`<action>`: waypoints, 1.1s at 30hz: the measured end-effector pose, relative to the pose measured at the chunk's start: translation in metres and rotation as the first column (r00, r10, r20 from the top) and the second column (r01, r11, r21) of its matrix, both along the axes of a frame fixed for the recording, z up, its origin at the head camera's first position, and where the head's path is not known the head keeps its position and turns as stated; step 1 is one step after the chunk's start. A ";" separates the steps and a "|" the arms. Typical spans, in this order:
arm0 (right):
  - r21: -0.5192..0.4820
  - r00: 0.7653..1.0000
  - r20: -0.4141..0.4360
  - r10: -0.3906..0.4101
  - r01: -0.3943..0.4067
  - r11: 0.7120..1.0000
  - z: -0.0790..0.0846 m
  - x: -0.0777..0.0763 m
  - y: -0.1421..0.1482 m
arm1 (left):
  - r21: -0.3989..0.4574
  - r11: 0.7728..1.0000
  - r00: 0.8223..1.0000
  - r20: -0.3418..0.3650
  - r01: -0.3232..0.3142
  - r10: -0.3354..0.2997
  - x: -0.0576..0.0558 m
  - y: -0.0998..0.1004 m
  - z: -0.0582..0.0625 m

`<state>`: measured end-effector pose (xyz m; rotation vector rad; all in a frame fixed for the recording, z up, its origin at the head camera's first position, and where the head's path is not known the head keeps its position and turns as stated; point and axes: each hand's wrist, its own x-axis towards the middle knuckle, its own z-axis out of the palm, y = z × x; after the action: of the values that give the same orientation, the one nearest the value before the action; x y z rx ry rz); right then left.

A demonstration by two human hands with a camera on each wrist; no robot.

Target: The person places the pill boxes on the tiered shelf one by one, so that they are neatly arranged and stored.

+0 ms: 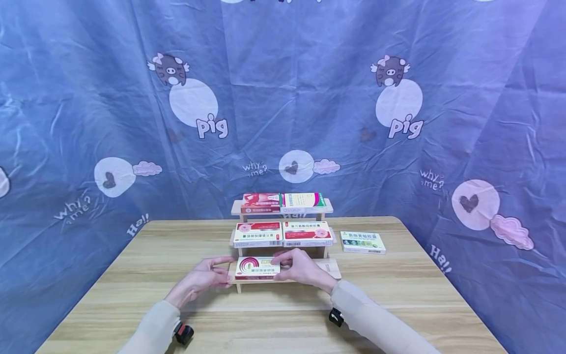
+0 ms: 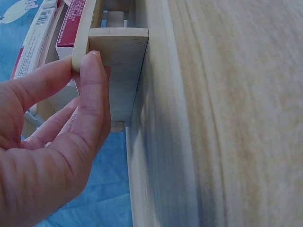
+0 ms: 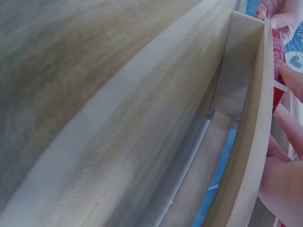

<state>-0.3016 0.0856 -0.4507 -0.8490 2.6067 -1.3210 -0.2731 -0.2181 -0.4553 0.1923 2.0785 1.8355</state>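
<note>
A three-tier wooden display stand (image 1: pixel 330 268) holds medicine boxes on its steps. On the left part of the bottom step lies a white-and-red medicine box (image 1: pixel 258 268) with pink curved stripes. My right hand (image 1: pixel 302 268) grips this box at its right end, thumb at the front and fingers over the top. The left hand (image 1: pixel 205 276) is at the left end of the same step. In the left wrist view, its thumb and fingers (image 2: pixel 92 94) pinch the edge of the step's board. The right wrist view shows the box only in part, behind the front board.
Two white-and-red boxes (image 1: pixel 258 234) lie side by side on the middle step. The top step carries a red box (image 1: pixel 261 202) and a yellow-green one (image 1: pixel 303 202). Right of the stand, a white-and-green box (image 1: pixel 362 242) lies on the wooden table (image 1: pixel 398 290). Behind hangs a blue curtain (image 1: pixel 296 113).
</note>
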 end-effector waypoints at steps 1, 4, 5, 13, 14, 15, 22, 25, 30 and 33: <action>-0.002 1.000 0.001 0.000 0.000 1.000 0.000 0.000 0.000 | 0.001 1.000 1.000 0.001 -0.001 0.001 0.000 0.000 0.000; -0.017 1.000 0.017 0.004 -0.004 1.000 -0.001 0.000 0.001 | 0.003 1.000 1.000 0.002 0.001 -0.001 0.001 0.001 0.000; -0.021 1.000 0.020 0.006 -0.006 1.000 -0.001 0.000 0.002 | 0.004 1.000 1.000 0.002 0.002 -0.002 0.001 0.001 0.000; -0.073 0.999 0.041 -0.009 0.012 0.997 0.000 0.002 0.013 | 0.006 1.000 1.000 0.002 -0.002 0.002 0.001 0.000 -0.001; -0.080 0.999 0.042 -0.013 0.016 0.997 0.000 0.003 0.015 | 0.007 1.000 1.000 0.000 -0.001 0.001 0.001 0.000 -0.001; -0.086 0.999 0.043 -0.018 0.022 0.996 0.000 0.003 0.017 | 0.009 1.000 1.000 -0.001 0.002 -0.002 0.001 0.000 -0.001; -0.105 1.000 0.008 0.008 -0.007 0.994 0.001 0.008 0.030 | 0.009 1.000 1.000 0.000 0.007 -0.007 0.000 -0.001 -0.001; -0.105 1.000 0.017 0.016 -0.014 0.994 0.002 0.010 0.038 | 0.008 1.000 1.000 0.003 0.005 -0.005 0.000 -0.001 -0.002; -0.119 0.998 0.060 0.029 -0.022 0.993 0.003 0.007 0.053 | 0.022 1.000 1.000 0.005 0.003 -0.003 -0.001 -0.001 -0.002; -0.113 0.997 0.056 0.050 -0.043 0.993 0.003 0.006 0.061 | 0.025 1.000 1.000 0.004 0.004 -0.004 -0.001 -0.001 -0.002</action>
<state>-0.2959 0.1469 -0.4474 -0.8672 2.4734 -1.4675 -0.2738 -0.2194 -0.4571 0.1984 2.0520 1.8587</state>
